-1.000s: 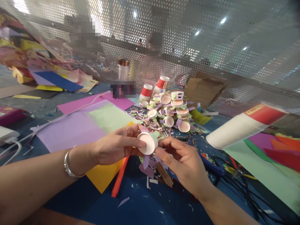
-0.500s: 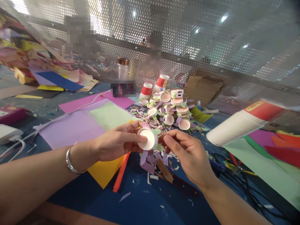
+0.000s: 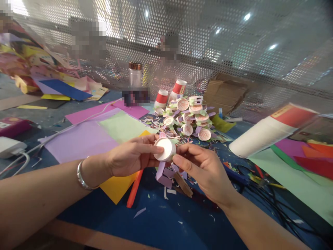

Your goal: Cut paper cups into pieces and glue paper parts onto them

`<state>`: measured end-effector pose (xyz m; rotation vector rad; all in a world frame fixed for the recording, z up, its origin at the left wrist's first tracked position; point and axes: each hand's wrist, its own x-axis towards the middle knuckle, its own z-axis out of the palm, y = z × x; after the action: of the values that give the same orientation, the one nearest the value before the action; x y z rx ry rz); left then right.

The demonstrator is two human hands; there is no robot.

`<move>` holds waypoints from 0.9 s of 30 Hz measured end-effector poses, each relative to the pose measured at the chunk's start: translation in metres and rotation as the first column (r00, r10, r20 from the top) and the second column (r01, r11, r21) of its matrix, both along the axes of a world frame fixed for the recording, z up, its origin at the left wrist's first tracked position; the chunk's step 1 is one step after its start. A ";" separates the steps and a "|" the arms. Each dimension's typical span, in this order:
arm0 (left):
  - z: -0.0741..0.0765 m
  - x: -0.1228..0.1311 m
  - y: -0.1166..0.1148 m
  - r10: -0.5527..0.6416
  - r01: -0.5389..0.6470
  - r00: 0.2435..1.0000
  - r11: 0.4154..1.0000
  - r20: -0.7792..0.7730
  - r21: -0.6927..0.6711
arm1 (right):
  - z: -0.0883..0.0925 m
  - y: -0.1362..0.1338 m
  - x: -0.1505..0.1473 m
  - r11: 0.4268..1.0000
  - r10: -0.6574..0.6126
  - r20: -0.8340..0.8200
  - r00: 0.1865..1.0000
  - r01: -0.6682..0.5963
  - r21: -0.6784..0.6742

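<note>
My left hand [image 3: 130, 156] pinches a small white paper cup [image 3: 164, 149], its round bottom turned toward me. My right hand [image 3: 201, 168] holds the same cup from the right, thumb pressed near its rim. Purple and green paper strips [image 3: 162, 172] hang from the cup's edge. A silver bracelet [image 3: 82, 175] sits on my left wrist. Behind the hands lies a pile of finished small cups with paper petals [image 3: 191, 119].
Coloured paper sheets [image 3: 85, 139] cover the blue table at left. An orange stick [image 3: 134, 191] lies below my hands. A long stack of white cups [image 3: 267, 132] lies at right, above black cables [image 3: 262, 198]. Paper scraps litter the table. A perforated metal screen [image 3: 208, 41] closes the back.
My right thumb has come back onto the cup's rim after lifting off half a second ago. Both hands and the cup have risen slightly.
</note>
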<state>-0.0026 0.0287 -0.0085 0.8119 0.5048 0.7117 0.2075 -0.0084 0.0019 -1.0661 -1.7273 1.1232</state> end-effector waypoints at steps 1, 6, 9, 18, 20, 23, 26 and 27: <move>0.000 0.000 0.000 -0.003 0.003 1.000 1.000 -0.002 0.003 | 0.000 0.000 0.000 1.000 -0.001 0.005 1.000 0.001 0.001; -0.004 0.000 0.000 -0.044 0.044 0.999 0.999 0.005 -0.001 | 0.000 -0.001 -0.002 1.000 0.022 0.005 1.000 -0.021 -0.018; -0.005 0.000 0.000 -0.049 0.049 0.999 0.999 0.019 0.007 | -0.001 -0.002 -0.002 0.998 0.034 -0.042 0.999 -0.036 -0.042; -0.002 0.000 0.000 -0.038 0.037 0.999 0.997 0.011 0.061 | -0.002 -0.002 0.001 0.998 0.051 -0.071 0.996 -0.054 -0.041; 0.000 -0.001 0.001 0.005 -0.002 1.000 0.995 -0.025 0.103 | -0.002 0.000 0.002 0.998 0.041 -0.084 0.996 -0.045 -0.038; 0.003 -0.003 0.003 0.076 -0.054 0.993 0.974 -0.095 0.221 | -0.003 0.006 0.005 1.000 -0.022 -0.095 0.995 0.021 -0.016; 0.005 -0.004 0.003 0.142 -0.078 0.979 0.926 -0.149 0.369 | -0.004 0.011 0.008 0.998 -0.066 -0.084 0.994 0.066 -0.007; 0.005 -0.004 0.002 0.162 -0.078 0.972 0.905 -0.170 0.418 | -0.004 0.011 0.008 0.998 -0.065 -0.070 0.995 0.065 -0.004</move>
<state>-0.0066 0.0303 -0.0039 1.2645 0.6021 0.8706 0.2152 0.0030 -0.0024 -1.0644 -1.6258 1.1090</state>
